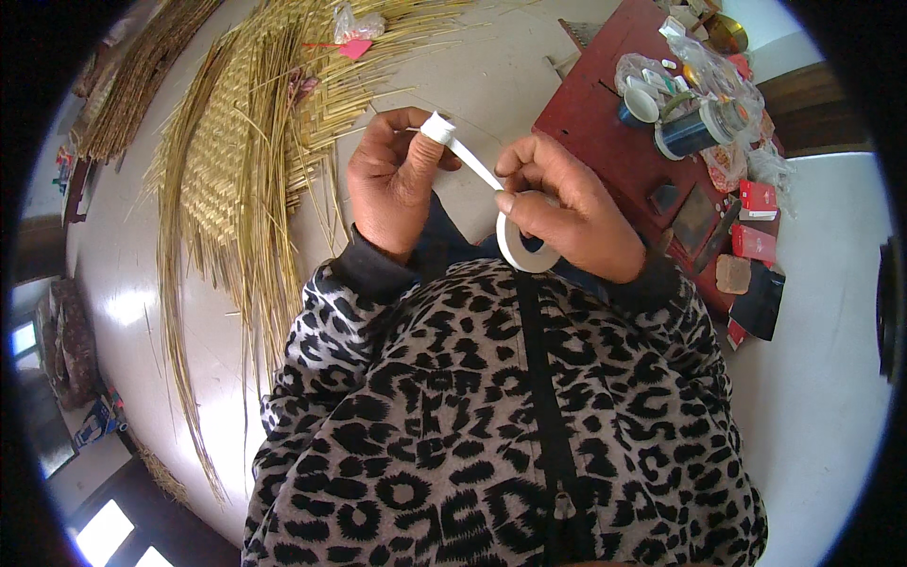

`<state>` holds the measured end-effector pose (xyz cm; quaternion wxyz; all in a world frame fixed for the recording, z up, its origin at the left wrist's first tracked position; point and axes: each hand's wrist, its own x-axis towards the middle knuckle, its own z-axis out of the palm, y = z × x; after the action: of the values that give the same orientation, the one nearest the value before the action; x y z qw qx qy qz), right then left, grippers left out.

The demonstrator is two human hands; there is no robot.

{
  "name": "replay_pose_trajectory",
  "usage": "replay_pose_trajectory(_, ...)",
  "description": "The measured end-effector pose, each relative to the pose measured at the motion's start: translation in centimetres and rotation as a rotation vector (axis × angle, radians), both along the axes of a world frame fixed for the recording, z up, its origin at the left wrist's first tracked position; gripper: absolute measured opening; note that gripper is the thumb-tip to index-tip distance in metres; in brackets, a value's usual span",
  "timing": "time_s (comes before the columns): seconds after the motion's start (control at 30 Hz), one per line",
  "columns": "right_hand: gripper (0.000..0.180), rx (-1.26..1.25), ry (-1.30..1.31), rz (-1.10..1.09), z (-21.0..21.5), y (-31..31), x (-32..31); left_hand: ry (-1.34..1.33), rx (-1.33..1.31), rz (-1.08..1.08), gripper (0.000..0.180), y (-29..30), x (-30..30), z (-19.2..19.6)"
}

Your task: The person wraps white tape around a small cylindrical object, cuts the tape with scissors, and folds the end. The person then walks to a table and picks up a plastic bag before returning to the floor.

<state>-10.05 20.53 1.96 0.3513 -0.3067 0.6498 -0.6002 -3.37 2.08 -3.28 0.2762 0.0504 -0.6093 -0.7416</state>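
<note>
Closest in, the person's leopard-print jacket (501,425) is filling the bottom of the view. Just above it, the right hand (572,213) is curling around a roll of white tape (522,248), fingers wrapped over the ring with the thumb pressing where the strip leaves it. The left hand (392,180), at about 10 o'clock from the roll, is pinching the free end of the tape strip (463,151) between thumb and fingers, and that end is looking folded over on itself. So a short length is already pulled off and stretched taut between the hands, but it's not cut or torn yet and isn't stuck to anything. Further out, at 11 o'clock, a half-woven straw mat (236,151) is lying on the pale floor with loose stalks trailing. At 1 o'clock a red low table (605,123) is sitting cluttered with cups and small boxes.
</note>
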Motion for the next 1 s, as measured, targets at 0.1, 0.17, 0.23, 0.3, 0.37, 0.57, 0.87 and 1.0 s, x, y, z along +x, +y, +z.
replay_pose_trajectory(0.1,0.027,0.014,0.063,-0.022,-1.1,0.0,0.1,-0.030,-0.025,-0.014,0.024,0.0,0.2,0.4)
replay_pose_trajectory(0.17,0.028,0.002,0.204,-0.043,-1.7,0.0,0.2,-0.048,0.036,-0.065,0.025,0.0,0.4,0.7)
replay_pose_trajectory(0.23,0.029,0.034,0.315,-0.060,-2.0,0.2,0.0,-0.060,0.098,-0.122,0.027,-0.2,0.5,0.9)
replay_pose_trajectory(0.3,0.028,0.072,0.414,-0.065,-2.0,0.6,-0.3,-0.066,0.164,-0.183,0.031,-0.4,0.6,0.9)
replay_pose_trajectory(0.37,0.023,0.113,0.541,-0.115,-1.9,0.7,-0.6,-0.014,0.140,-0.268,0.039,-0.6,0.9,0.9)
replay_pose_trajectory(0.57,0.017,0.071,0.791,-0.177,-0.8,1.1,-2.1,0.076,0.154,-0.387,0.060,-0.5,1.9,0.6)
replay_pose_trajectory(0.87,0.017,-0.021,1.015,-0.214,2.5,0.2,-3.4,-0.038,-0.299,-0.341,0.063,-1.1,2.8,0.5)
replay_pose_trajectory(1.0,0.018,-0.045,1.118,-0.235,3.9,-0.4,-3.0,-0.090,-0.418,-0.314,0.046,-1.2,2.8,0.6)
